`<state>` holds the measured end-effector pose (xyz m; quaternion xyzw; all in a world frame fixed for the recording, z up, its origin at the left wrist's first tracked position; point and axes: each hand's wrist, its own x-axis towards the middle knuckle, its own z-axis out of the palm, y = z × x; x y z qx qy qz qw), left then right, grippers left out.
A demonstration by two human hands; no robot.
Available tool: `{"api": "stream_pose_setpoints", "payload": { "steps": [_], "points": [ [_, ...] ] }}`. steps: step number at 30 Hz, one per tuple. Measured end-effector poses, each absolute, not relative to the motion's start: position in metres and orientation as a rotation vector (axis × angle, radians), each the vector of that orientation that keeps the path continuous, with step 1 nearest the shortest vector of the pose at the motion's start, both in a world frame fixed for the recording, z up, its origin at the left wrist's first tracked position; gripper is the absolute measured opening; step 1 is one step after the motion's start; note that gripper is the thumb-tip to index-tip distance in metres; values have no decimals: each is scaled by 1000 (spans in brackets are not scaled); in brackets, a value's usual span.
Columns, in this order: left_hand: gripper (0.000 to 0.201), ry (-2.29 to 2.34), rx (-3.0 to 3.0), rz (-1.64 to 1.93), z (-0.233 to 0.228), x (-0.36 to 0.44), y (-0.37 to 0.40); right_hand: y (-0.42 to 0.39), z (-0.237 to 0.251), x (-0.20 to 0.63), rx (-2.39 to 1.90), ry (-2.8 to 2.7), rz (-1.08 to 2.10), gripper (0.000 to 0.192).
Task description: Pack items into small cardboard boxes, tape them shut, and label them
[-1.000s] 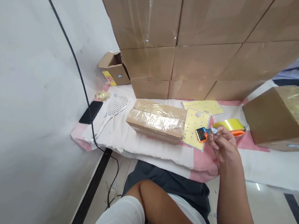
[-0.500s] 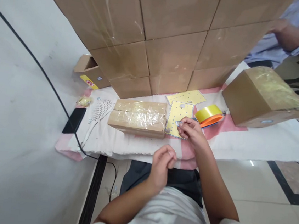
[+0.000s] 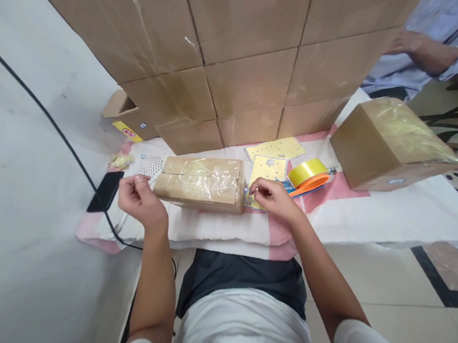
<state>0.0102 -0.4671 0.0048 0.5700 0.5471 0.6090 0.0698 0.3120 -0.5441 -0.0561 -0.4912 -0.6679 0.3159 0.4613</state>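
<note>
Taped box (image 3: pixel 201 182) lies on the white-and-pink cloth (image 3: pixel 371 219) at your 12 o'clock, long axis running 9 to 3, taped top up. Your right hand (image 3: pixel 273 198) is pinched on something tiny at its 3 o'clock end, over the yellow sheet (image 3: pixel 268 170); can't tell what. Left hand (image 3: pixel 140 197) is loosely curled by the 9 o'clock end, fingertips together. I'd steady that end before fiddling at the corner.

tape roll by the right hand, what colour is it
Yellow tape roll on an orange dispenser, clearest in the head view.
</note>
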Motion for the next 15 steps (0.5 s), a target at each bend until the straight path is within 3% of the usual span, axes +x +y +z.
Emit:
{"api": "stream_pose_setpoints", "payload": {
  "steps": [9, 15],
  "points": [
    [15, 1712, 1677, 1859, -9, 19, -441, -538, -70, 294, -1135, -1537, 934, 14],
    [16, 1738, 1689, 1839, -11, 17, -440, -548, -64, 301, -1250, -1620, 823, 6]
  ]
}}
